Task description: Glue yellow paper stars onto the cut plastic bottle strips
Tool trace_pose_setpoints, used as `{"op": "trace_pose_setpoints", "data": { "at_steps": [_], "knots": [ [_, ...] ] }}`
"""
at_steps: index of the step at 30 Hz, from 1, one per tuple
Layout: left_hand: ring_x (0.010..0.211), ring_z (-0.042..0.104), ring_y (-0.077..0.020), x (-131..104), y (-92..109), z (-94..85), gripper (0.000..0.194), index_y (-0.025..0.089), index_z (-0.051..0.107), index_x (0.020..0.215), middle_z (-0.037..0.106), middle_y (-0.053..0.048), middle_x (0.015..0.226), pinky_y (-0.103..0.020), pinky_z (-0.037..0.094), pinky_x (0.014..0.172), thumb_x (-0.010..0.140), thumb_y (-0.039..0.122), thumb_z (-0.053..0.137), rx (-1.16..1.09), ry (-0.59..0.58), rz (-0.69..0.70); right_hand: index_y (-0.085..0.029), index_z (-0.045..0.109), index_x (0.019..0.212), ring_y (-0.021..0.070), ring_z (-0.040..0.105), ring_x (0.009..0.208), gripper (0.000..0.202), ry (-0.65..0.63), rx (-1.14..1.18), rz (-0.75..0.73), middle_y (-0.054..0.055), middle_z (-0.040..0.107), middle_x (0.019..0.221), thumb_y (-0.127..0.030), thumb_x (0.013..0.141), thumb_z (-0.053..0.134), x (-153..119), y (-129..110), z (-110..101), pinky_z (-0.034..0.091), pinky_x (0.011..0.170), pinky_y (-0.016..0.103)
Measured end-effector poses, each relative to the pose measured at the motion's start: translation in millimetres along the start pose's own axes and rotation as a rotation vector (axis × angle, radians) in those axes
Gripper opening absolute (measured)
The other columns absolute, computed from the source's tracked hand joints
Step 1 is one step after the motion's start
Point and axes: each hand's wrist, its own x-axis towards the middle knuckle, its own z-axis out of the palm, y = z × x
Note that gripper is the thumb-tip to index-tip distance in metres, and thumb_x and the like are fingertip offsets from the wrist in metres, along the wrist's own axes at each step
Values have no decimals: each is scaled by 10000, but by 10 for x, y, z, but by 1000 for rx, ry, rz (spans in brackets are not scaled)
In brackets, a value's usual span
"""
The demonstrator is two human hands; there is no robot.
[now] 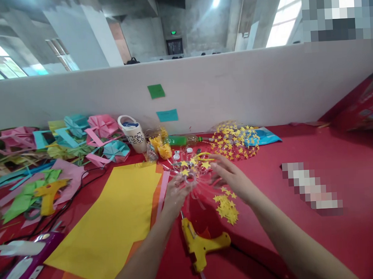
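Observation:
A clear plastic bottle top (190, 179), cut into long splayed strips, is in my left hand (176, 193), whose fingers are closed around its side. Several yellow stars (185, 172) sit on its strips. My right hand (225, 173) is at the right side of the strips, its fingers bent, with the fingertips at a yellow star (205, 165). Part of that grip is hidden. A pile of loose yellow stars (227, 209) lies below my right hand. Nearer to me, a yellow glue gun (199, 241) rests on the red table, nozzle towards the bottle top.
Yellow paper sheets (115, 218) lie left. Beyond them are another glue gun (48, 194), a purple power strip (32, 260) and folded-paper pieces (103, 127). A white cup (134, 138), green bottle (177, 140) and star-covered ball (235, 140) stand along the white partition (233, 87).

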Motion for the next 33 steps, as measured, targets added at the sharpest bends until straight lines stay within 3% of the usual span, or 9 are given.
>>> {"op": "trace_pose_setpoints", "data": {
  "at_steps": [6,13,20,27,31,33],
  "knots": [
    [971,634,-218,76,-188,-175,370,189,668,1020,699,-83,1034,-369,456,923,666,282,722,81,-112,2,-197,585,951,126,643,553,225,7,94,0,9,656,807,-348,789,552,170,297,118,569,585,297],
    [972,639,-228,129,-245,-319,540,176,637,1079,688,-107,1075,-388,452,926,570,262,794,106,-107,-106,-191,604,826,127,636,499,104,34,9,68,22,688,769,-273,781,559,344,524,167,563,531,279],
    [990,617,-217,127,-206,-461,667,177,553,1142,670,-84,1047,-366,461,894,499,47,672,95,-116,-151,-201,624,828,140,648,503,102,60,-101,94,17,699,726,-258,803,543,417,676,198,554,507,259],
    [1025,601,-200,116,-122,-592,769,236,458,1243,541,-117,1245,-311,473,817,506,24,513,45,-66,-124,-201,607,856,140,648,502,125,52,-241,87,11,701,750,-222,807,494,420,774,198,539,486,257],
    [1039,596,-200,104,-49,-620,683,238,498,1207,501,-114,1291,-286,468,798,549,55,523,108,-72,-106,-196,611,857,132,627,497,149,67,-400,30,5,692,751,-319,799,549,389,736,140,495,477,238],
    [1035,596,-203,96,-24,-615,601,209,526,1158,510,-123,1282,-298,463,822,572,79,550,142,-56,-112,-200,611,927,128,623,533,238,117,-502,-21,24,699,862,-397,805,557,337,669,68,474,507,238]
  ]
}}
